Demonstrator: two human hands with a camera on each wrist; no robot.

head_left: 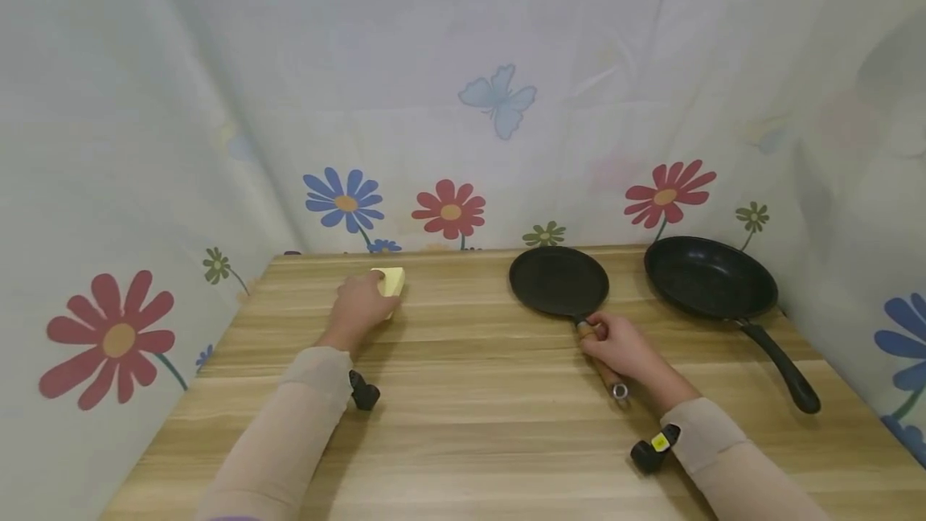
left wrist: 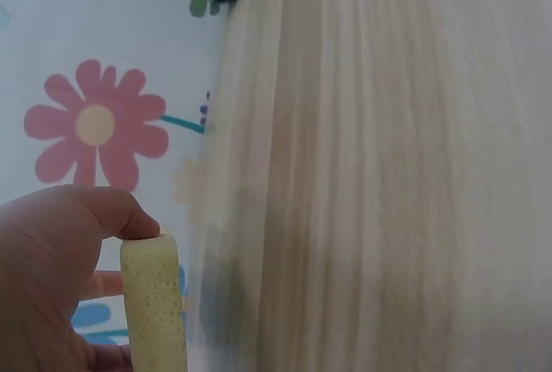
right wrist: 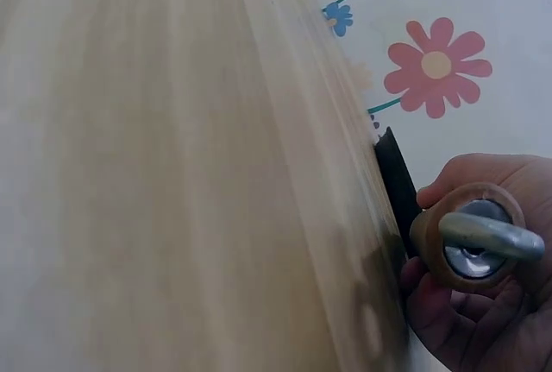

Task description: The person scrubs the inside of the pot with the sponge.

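A pale yellow sponge (head_left: 391, 281) is pinched in my left hand (head_left: 359, 308) near the back left of the wooden table. In the left wrist view the sponge (left wrist: 154, 303) shows its porous narrow side, with the thumb at its top edge. My right hand (head_left: 622, 346) grips the wooden handle of a flat black pan (head_left: 559, 281) at the back, right of the middle. Seen from the right wrist, the handle's end (right wrist: 473, 238) with its metal hanging loop points at the camera, and the fingers curl round it.
A deeper black frying pan (head_left: 709, 276) stands at the back right, its black handle (head_left: 781, 367) pointing toward the front right. Behind the table (head_left: 463, 441) hangs a white curtain (head_left: 405, 63) printed with flowers and a butterfly. Both wrists wear small black cameras.
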